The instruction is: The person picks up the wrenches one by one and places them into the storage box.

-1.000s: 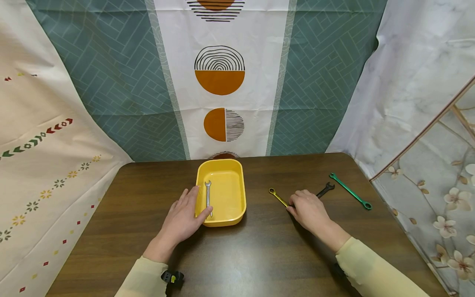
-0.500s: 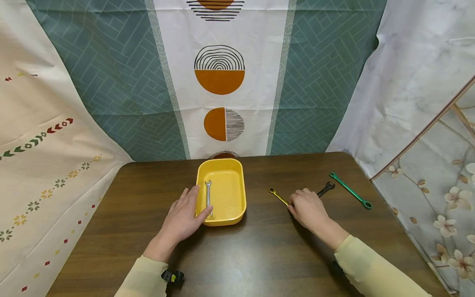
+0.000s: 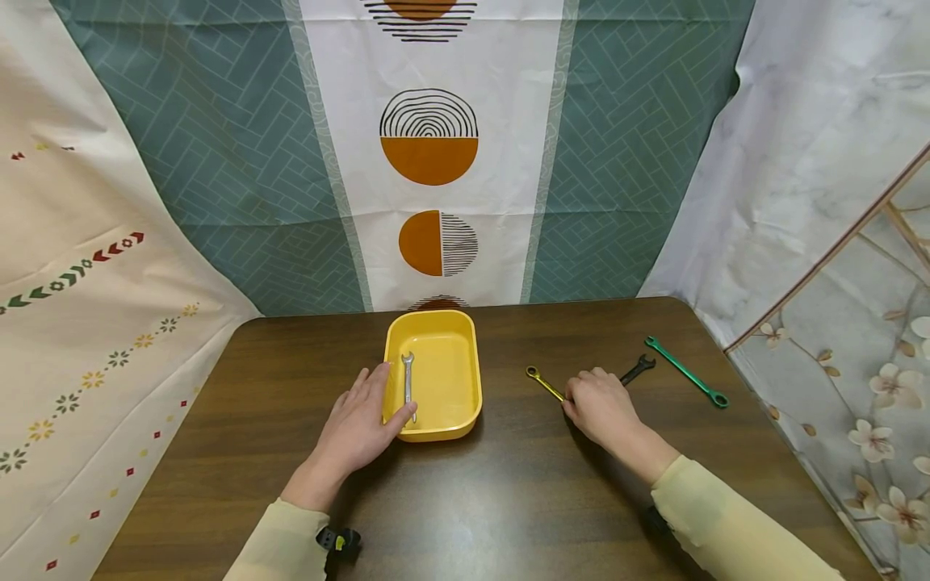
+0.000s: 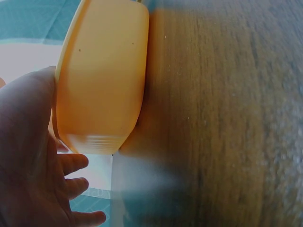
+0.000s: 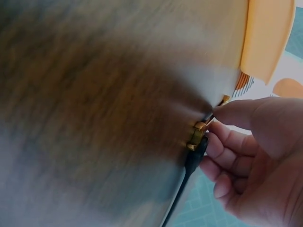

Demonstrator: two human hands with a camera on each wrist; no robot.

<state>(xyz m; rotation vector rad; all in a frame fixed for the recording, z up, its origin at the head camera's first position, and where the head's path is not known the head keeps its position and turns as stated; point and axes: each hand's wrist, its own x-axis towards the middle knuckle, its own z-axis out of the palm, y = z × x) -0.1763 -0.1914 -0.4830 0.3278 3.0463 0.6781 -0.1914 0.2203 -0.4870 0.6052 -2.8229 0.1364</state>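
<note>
In the head view, my left hand [image 3: 356, 428] rests against the left side of a yellow tray [image 3: 446, 379], its thumb over the near corner and its fingers extended. The left wrist view shows the tray wall [image 4: 102, 80] beside these fingers. A silver wrench [image 3: 408, 383] lies inside the tray along its left side. My right hand [image 3: 599, 407] pinches a gold-coloured wrench [image 3: 545, 385] between thumb and index finger, low over the table. Under the same hand lies a black wrench [image 3: 639, 369], its shaft partly hidden; in the right wrist view the black wrench [image 5: 189, 165] meets the gold one.
A green wrench [image 3: 686, 373] lies at an angle on the right of the brown wooden table [image 3: 494, 500]. Behind the table's far edge hangs a patterned curtain [image 3: 617, 161], with more printed cloth on both sides.
</note>
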